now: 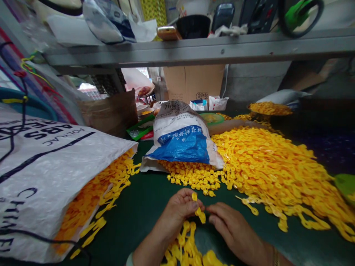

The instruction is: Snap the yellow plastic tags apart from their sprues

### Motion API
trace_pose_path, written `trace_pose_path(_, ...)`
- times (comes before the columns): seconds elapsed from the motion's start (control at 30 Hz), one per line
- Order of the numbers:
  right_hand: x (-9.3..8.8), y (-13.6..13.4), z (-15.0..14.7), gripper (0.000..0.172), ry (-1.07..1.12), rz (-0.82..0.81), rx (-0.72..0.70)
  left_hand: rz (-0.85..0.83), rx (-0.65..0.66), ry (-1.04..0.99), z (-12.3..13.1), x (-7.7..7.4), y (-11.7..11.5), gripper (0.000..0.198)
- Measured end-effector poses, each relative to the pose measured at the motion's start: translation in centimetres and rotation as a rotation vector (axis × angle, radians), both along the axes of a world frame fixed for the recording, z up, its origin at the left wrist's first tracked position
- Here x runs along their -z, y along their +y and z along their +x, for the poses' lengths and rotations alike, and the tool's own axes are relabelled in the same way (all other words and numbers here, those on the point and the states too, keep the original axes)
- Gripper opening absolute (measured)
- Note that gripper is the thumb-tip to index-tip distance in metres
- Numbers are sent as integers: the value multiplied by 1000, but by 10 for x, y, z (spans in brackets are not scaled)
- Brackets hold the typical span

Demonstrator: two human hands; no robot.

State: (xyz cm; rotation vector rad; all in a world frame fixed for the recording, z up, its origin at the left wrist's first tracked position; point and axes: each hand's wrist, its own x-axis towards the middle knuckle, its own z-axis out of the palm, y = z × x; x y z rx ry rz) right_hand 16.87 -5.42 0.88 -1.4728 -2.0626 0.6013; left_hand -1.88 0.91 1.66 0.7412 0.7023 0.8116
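Observation:
Between the thumb and fingers of my left hand (177,208) is a small yellow plastic piece (200,214), long with rounded ends. Close beside it on the right, my right hand (237,229) has its thumb and forefinger drawn together; whatever lies between those fingertips is too small to make out. Below both hands, several similar yellow pieces (190,240) lie on the dark green tabletop (133,218). Just beyond my hands, small round yellow parts (194,177) spill from the mouth of a white and blue sack (183,144).
A large heap of long yellow pieces (266,166) covers the right side. At left, a white printed sack (61,155) lies with orange-yellow pieces at its mouth, a black cord (41,236) across it. A grey metal shelf beam (194,51) crosses above; a cardboard box (194,81) stands behind.

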Motion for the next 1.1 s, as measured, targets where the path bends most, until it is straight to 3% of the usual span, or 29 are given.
trace_pose_path(0.1, 1, 24, 14, 20, -105, 54, 143, -10, -47, 36, -2, 2, 5, 33)
trace_pose_path(0.23, 14, 46, 20, 15, -138, 57, 146, -30, -61, 2, -5, 6, 5, 29)
trace_pose_path(0.37, 23, 48, 17, 15, -95, 41, 133, -44, -65, -2, -8, 7, 3, 31)
trace_pose_path(0.5, 15, 41, 12, 15, 19, -12, 156, -66, -51, -1, -7, 5, 0, 34)
trace_pose_path(0.6, 1, 32, 4, 23, 247, -105, 170, -79, -41, -10, -5, 4, -3, 34)
trace_pose_path(0.77, -12, 20, -14, 28, 912, -427, 138, -44, -35, -50, -1, 7, -6, 31)
trace_pose_path(1.0, 2, 16, -20, 35, 1279, -578, 145, 38, -131, 73, -2, -2, -15, 30)
trace_pose_path(1.1, 3, 15, -21, 33, 1332, -593, 124, 75, -154, 115, -1, -5, -20, 30)
